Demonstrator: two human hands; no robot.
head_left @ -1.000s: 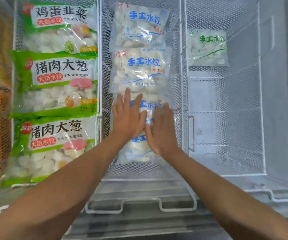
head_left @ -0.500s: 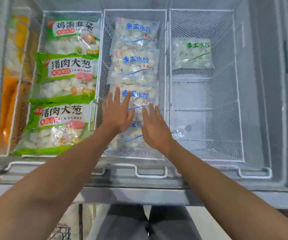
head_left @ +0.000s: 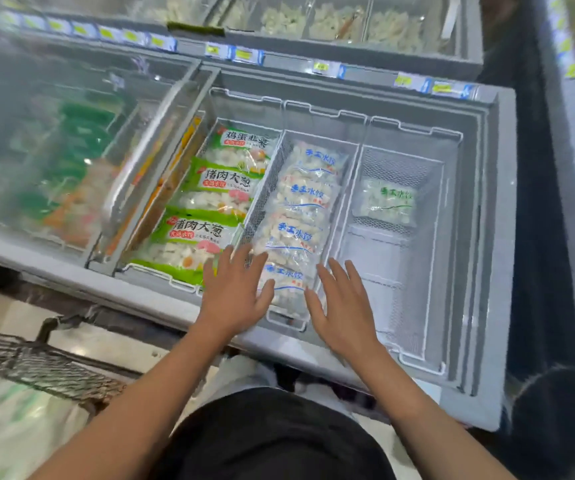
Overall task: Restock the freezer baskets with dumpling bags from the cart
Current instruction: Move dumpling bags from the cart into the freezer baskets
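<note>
Three white wire baskets sit side by side in the open freezer. The middle basket holds a row of several clear dumpling bags with blue print. The left basket is filled with green-labelled dumpling bags. In the right basket lies one bag with green print at the far end. My left hand and my right hand hover open, fingers spread, over the near rim of the freezer, one on each side of the nearest blue-print bag. Neither holds anything.
A sliding glass lid covers the freezer's left part. A second freezer stands behind, with price tags along its edge. The wire cart with white bags is at the lower left. A dark aisle runs along the right.
Both hands have lifted off the nearest blue-print bag and drawn back apart to the freezer's near rim. The view has pulled back and up, showing the cart and floor.
</note>
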